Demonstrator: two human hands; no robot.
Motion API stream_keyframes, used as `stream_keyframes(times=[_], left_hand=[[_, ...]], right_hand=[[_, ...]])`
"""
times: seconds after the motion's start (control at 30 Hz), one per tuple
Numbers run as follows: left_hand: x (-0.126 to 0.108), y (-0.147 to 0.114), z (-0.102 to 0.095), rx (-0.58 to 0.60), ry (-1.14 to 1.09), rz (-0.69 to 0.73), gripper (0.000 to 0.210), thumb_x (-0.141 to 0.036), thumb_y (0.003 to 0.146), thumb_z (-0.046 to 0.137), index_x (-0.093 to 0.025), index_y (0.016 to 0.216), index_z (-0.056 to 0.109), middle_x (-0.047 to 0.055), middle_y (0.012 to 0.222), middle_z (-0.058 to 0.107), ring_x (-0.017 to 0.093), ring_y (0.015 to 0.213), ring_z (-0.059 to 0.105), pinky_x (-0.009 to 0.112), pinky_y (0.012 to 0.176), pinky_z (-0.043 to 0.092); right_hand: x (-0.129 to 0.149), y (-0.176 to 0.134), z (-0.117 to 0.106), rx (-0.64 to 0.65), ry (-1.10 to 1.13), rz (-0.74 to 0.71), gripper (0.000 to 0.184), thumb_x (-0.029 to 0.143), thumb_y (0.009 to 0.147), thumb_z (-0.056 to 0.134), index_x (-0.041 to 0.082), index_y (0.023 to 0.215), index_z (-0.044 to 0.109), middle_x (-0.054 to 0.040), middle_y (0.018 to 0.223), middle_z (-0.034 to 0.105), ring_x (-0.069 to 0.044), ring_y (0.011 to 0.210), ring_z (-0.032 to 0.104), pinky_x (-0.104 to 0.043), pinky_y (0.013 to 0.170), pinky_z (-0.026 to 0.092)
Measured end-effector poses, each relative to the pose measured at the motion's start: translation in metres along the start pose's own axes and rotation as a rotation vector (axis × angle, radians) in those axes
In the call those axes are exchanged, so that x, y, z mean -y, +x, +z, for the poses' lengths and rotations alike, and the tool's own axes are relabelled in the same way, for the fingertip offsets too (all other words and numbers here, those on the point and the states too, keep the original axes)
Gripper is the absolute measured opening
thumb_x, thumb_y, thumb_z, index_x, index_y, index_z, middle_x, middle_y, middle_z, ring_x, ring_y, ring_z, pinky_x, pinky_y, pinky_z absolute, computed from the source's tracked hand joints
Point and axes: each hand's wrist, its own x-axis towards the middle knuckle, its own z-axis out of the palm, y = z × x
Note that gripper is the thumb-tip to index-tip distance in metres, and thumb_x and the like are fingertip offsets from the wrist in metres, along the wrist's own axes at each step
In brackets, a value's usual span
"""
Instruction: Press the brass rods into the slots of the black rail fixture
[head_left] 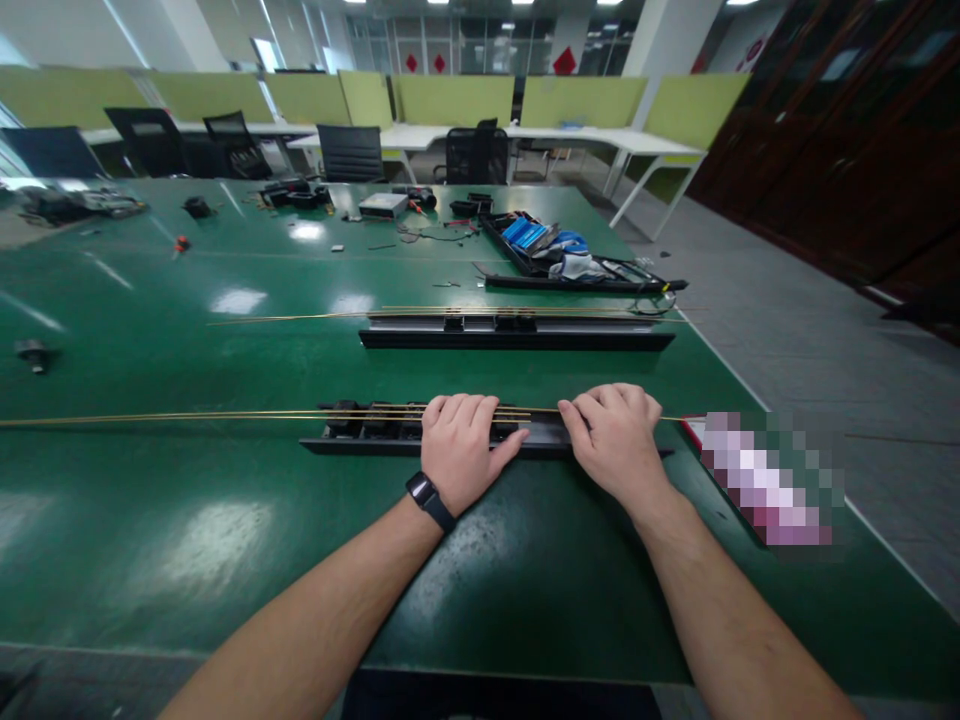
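A long black channel (360, 448) lies crosswise on the green table, with several black blocks (375, 424) in its left part. Thin brass-coloured rods (225, 415) run along its top and stretch far out to the left. My left hand (461, 440), with a dark band on the wrist, is laid over the channel and rods; its fingers bend over the far side and its thumb is apart on the near side. My right hand (615, 430) is closed at the channel's right end around a thin rod (671, 419), which shows on both sides of it. The fingertips are partly hidden.
A second black channel (517, 340) with rods lies behind. Beyond it are a black tray (517, 262) with blue and white items, and assorted small parts. A blurred, pinkish flat object (757, 480) lies at right. The table's edge (877, 530) slants down the right side.
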Motion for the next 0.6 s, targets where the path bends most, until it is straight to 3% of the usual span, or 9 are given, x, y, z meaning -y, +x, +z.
stream_keyframes(times=[0.6], left_hand=[[-0.0007,-0.0001,0.0011,-0.015,0.007,-0.002,0.042,-0.058,0.096,0.060,-0.020,0.112,0.069,0.009,0.108,0.076,0.027,0.105,0.068,0.046,0.101,0.039]], right_hand=[[-0.0001,0.0007,-0.0009,0.024,0.016,-0.002,0.039,0.047,0.104,0.047,0.022,0.087,0.073,-0.0078,0.101,0.070,-0.027,0.108,0.048,-0.045,0.094,0.027]])
